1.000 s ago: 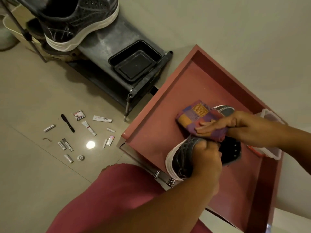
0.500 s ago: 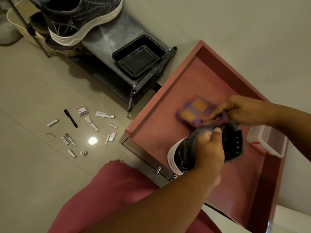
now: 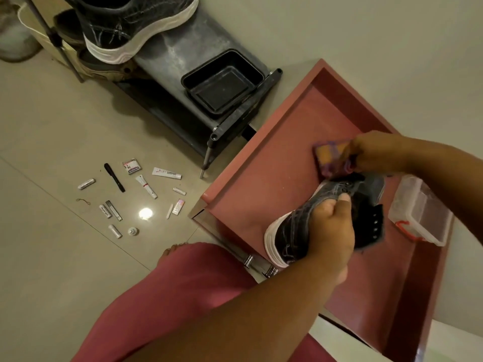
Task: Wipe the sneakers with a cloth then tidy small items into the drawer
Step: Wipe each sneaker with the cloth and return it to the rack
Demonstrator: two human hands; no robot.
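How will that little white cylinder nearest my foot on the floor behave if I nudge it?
The white cylinder lies on its side on smooth tile, so it would probably roll rather than slide. It looks small and likely light, so a gentle nudge may send it away.

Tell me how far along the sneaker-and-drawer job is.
Done: nothing clearly finished. In hand: the left hand grips a dark white-soled sneaker over the open red drawer; the right hand holds the purple-and-orange checked cloth. Left: the second dark sneaker on the rack, and the small tubes and sticks on the floor.
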